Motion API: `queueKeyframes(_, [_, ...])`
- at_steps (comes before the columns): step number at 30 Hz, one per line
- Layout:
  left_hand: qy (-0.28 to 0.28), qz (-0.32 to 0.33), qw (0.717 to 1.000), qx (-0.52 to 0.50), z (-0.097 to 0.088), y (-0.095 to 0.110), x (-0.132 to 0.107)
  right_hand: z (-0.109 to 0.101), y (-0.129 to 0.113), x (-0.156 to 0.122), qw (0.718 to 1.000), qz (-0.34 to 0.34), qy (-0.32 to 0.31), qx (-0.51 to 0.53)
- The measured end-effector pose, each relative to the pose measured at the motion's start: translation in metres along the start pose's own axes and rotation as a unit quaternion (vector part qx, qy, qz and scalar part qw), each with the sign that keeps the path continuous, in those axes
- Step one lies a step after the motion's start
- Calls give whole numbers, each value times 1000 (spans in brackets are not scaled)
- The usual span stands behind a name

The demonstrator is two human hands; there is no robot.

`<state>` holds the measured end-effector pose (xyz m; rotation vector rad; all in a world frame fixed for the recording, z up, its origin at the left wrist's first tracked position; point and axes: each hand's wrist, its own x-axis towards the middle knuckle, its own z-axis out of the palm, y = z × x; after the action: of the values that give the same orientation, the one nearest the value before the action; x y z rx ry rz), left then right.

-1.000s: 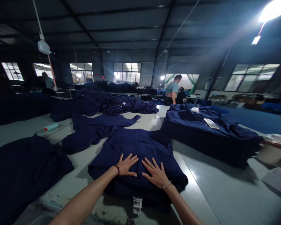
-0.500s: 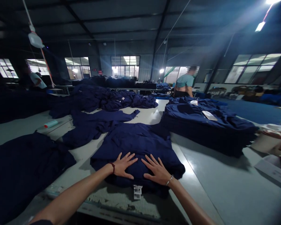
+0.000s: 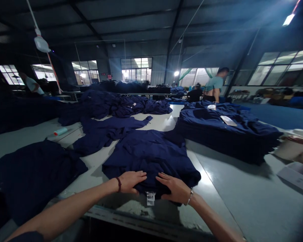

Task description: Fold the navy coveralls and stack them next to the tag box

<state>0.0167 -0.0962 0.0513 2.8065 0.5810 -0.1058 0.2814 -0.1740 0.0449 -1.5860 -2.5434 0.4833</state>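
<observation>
A navy blue garment (image 3: 151,154) lies spread on the grey table (image 3: 229,195) right in front of me. My left hand (image 3: 131,180) rests flat on its near edge, fingers together and pointing right. My right hand (image 3: 175,188) lies on the same edge, fingers stretched toward the left hand. A white tag (image 3: 149,198) hangs from the garment's near hem between my two hands.
More navy garments lie loose at the left (image 3: 37,171) and behind (image 3: 108,129). A tall folded stack (image 3: 224,134) with a white paper stands at the right. A teal bottle (image 3: 60,131) lies far left. A person in a teal shirt (image 3: 214,88) works beyond.
Both hands have slid back along the garment to its near edge, and their fingers have drawn together. The garment sits closer to the table's front edge.
</observation>
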Motion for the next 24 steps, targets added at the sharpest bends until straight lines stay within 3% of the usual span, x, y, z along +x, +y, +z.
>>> queueKeyframes(4, [9, -31, 999, 32, -13, 5, 7, -8, -4, 6, 999, 19, 18, -22])
queueKeyframes(9, [75, -95, 992, 33, -49, 7, 17, -33, -21, 9, 992, 56, 112, -31])
queueKeyframes(14, [90, -130, 987, 35, -72, 5, 25, -36, -32, 15, 984, 72, 144, -73])
queueKeyframes(18, [90, -119, 988, 35, -82, 1, 26, -44, -25, 24, 971, 111, 171, -123])
queueKeyframes(24, [148, -87, 982, 85, -116, -6, 24, -92, -22, 35, 965, 101, 190, -151])
